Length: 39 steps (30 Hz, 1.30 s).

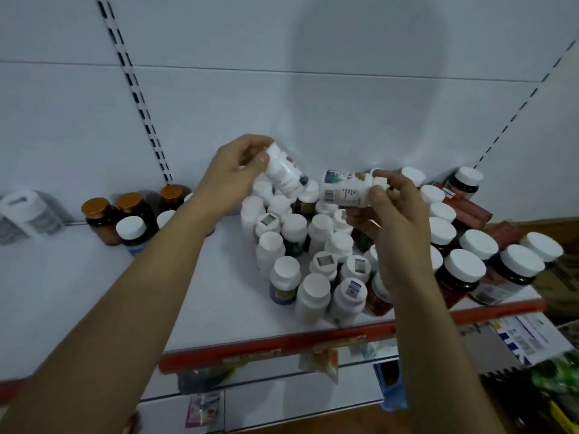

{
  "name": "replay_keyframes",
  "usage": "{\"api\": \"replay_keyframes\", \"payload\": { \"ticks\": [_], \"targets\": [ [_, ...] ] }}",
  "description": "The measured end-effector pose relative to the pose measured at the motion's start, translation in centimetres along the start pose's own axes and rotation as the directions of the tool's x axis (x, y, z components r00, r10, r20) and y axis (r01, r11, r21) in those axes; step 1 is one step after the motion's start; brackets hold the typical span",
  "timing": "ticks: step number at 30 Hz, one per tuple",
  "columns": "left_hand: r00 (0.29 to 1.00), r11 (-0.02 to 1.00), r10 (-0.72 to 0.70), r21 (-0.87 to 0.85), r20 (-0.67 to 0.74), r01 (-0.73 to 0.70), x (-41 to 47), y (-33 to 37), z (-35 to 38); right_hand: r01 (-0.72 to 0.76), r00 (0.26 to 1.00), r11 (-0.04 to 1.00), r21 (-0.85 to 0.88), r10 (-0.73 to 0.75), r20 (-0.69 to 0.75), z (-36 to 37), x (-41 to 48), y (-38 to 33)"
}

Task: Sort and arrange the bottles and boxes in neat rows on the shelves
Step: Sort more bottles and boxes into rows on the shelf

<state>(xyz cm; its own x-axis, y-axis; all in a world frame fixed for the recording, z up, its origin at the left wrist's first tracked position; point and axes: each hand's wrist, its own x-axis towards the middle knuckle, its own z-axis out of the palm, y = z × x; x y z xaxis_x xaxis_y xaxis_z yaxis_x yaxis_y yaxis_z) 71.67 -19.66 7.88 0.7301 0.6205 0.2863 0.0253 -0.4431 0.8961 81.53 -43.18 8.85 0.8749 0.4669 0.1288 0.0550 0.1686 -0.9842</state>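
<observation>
My left hand [238, 170] grips a white bottle [283, 172] by its cap, tilted with its base pointing down to the right, above the back of a cluster. My right hand [391, 211] holds a second white labelled bottle [346, 187] on its side by the cap end, barcode facing me. Below both hands, several white-capped bottles [313, 264] stand crowded on the white shelf [219, 296]. Dark jars with white lids [463, 270] stand to the right. Three amber jars with orange lids [131, 205] and a dark jar with a white lid [133, 233] stand at the left.
Red boxes [466, 211] lie at the back right behind the dark jars. A white pack [28, 214] rests at the far left. The shelf has a red front edge [282, 346] with tags hanging; lower shelves hold packets and boxes [526, 339]. The white back panel [282, 98] rises behind.
</observation>
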Motion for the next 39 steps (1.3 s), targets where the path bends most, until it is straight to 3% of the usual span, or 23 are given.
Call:
{"api": "replay_keyframes", "payload": {
  "ticks": [2, 4, 6, 9, 14, 18, 21, 26, 30, 34, 39],
  "targets": [
    [0.978, 0.893, -0.177, -0.437, -0.113, 0.111, -2.9, 0.6, -1.5, -0.072, 0.996, 0.98, 0.185, 0.062, 0.057, 2.1, -0.4, 0.3],
    [0.928, 0.585, -0.355, -0.801, -0.111, 0.128, -5.9, 0.7, -3.4, -0.158, 0.983, 0.93, 0.332, 0.117, 0.141, 4.7, -0.9, 0.8],
    [0.9, 0.343, -0.427, -0.936, -0.083, 0.076, -9.1, 0.0, -5.9, -0.226, 0.96, 0.891, 0.393, 0.135, 0.244, 8.0, -1.9, 1.6],
    [0.888, 0.221, -0.451, -0.975, -0.083, 0.021, -13.7, -1.2, -10.5, -0.269, 0.912, 0.882, 0.386, 0.105, 0.395, 13.6, -4.7, 3.2],
    [0.8, 0.274, -0.538, -0.953, -0.266, -0.132, -21.3, -2.6, -20.5, -0.246, 0.811, 0.926, 0.286, 0.035, 0.584, 24.4, -11.4, 4.6],
    [0.714, 0.385, -0.56, -0.895, -0.42, -0.225, -28.9, -3.6, -29.4, -0.235, 0.746, 0.94, 0.248, 0.011, 0.666, 33.8, -17.6, 4.4],
    [0.615, 0.488, -0.589, -0.837, -0.525, -0.247, -36.1, -4.4, -36.3, -0.279, 0.675, 0.936, 0.215, 0.032, 0.737, 41.4, -24.1, 5.3],
    [0.431, 0.557, -0.68, -0.8, -0.594, -0.223, -47.1, -4.6, -47.2, -0.471, 0.548, 0.875, 0.112, 0.19, 0.815, 53.5, -35.0, 7.6],
    [0.29, 0.618, -0.653, -0.713, -0.7, -0.33, -53.8, -4.2, -56.6, -0.507, 0.403, 0.862, 0.015, 0.222, 0.888, 64.0, -44.4, 8.2],
    [0.261, 0.633, -0.583, -0.632, -0.769, -0.448, -58.9, -6.7, -63.4, -0.486, 0.258, 0.873, -0.034, 0.181, 0.949, 73.2, -51.5, 9.6],
    [0.216, 0.68, -0.553, -0.586, -0.805, -0.44, -62.5, -12.2, -73.0, -0.461, 0.137, 0.884, -0.077, 0.156, 0.978, 84.9, -57.4, 12.4]
  ]
}}
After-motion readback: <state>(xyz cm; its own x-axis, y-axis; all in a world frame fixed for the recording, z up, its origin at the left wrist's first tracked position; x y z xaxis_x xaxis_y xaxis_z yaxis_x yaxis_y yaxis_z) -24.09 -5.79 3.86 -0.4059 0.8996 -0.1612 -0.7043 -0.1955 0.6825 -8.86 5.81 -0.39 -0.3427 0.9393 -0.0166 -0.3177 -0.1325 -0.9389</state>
